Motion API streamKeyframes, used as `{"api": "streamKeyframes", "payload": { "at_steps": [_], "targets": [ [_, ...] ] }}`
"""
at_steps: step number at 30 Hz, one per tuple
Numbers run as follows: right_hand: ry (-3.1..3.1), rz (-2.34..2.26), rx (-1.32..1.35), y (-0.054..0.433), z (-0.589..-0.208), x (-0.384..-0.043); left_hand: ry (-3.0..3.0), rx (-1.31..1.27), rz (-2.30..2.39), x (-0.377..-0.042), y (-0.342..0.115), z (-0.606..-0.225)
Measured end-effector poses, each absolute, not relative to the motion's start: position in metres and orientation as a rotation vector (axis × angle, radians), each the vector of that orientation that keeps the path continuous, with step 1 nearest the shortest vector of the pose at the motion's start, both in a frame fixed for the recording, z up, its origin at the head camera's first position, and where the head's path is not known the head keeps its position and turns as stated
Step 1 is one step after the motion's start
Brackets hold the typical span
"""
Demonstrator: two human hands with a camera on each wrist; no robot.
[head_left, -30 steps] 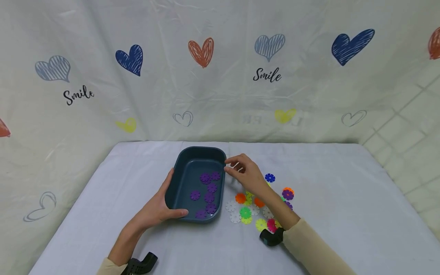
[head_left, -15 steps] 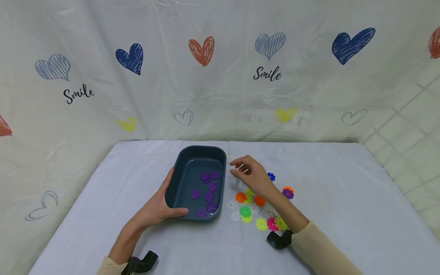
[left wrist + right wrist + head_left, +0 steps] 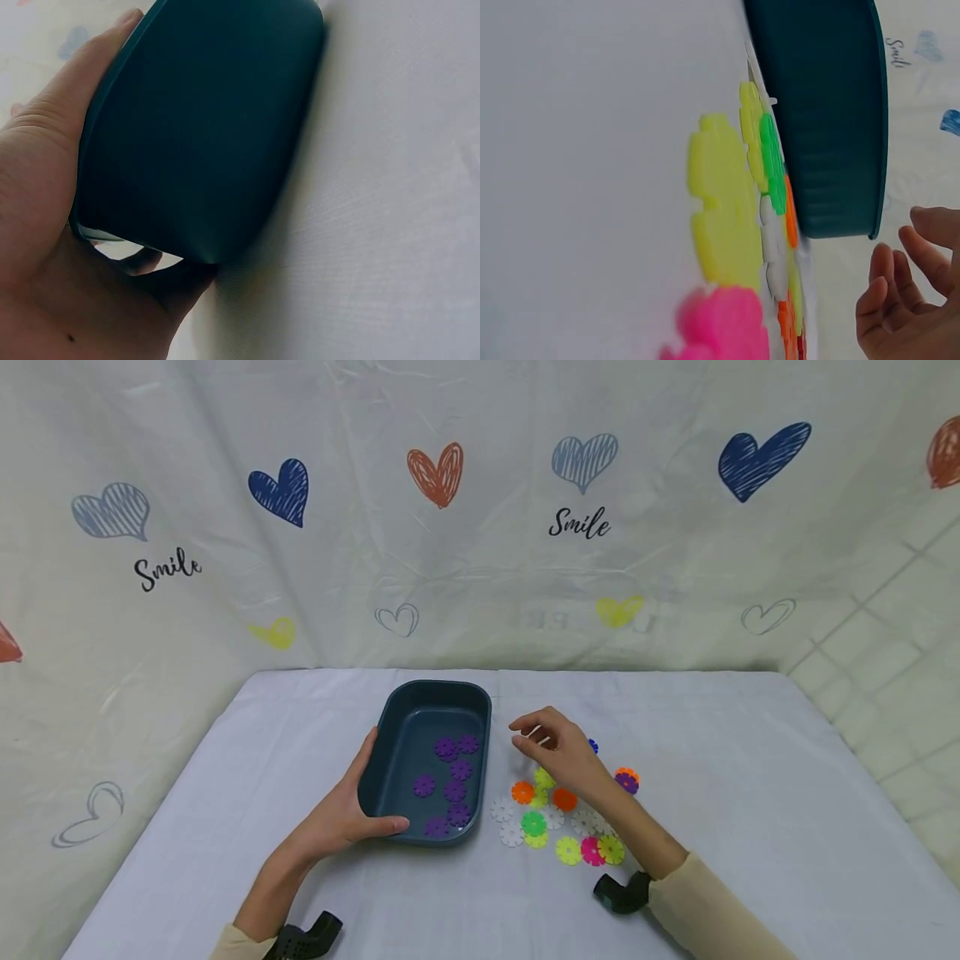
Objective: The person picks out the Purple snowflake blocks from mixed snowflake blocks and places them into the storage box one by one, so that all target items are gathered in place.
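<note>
My left hand (image 3: 339,817) grips the near left corner of a dark teal plastic tray (image 3: 401,739), its thumb over the near rim. The left wrist view shows the fingers around the tray's end (image 3: 195,135). Several purple flower-shaped discs (image 3: 455,790) lie inside, mostly along the right side. To the right of the tray, my right hand (image 3: 564,750) hovers with loosely bent fingers and nothing between thumb and fingertips. Beneath and in front of it are scattered flower discs: orange (image 3: 565,799), green (image 3: 534,823), pink (image 3: 591,851), yellow (image 3: 568,850) and clear white (image 3: 512,834).
A purple disc (image 3: 626,783) overlaps an orange one right of my right forearm. One blue disc (image 3: 593,746) is partly hidden behind that hand. White cloth (image 3: 750,793) covers the table, and a curtain printed with hearts (image 3: 480,552) hangs along its back edge.
My right hand has drawn away from the tray's right rim, moving right and slightly nearer, over the loose discs. The left hand and tray have stayed in place.
</note>
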State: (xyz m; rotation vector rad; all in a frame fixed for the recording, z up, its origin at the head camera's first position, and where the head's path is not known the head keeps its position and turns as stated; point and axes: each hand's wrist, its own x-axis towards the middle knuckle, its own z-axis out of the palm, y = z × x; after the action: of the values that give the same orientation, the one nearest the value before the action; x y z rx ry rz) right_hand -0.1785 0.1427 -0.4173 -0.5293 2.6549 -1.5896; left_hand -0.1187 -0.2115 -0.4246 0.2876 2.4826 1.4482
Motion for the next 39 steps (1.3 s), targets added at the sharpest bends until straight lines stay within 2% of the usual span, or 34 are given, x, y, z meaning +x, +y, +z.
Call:
{"api": "streamKeyframes", "payload": {
  "at_steps": [39],
  "targets": [
    [2.664, -1.547, -0.488, 0.176, -0.413, -0.164, 2.521, 0.300, 1.399, -0.117, -0.211, -0.420]
  ]
}}
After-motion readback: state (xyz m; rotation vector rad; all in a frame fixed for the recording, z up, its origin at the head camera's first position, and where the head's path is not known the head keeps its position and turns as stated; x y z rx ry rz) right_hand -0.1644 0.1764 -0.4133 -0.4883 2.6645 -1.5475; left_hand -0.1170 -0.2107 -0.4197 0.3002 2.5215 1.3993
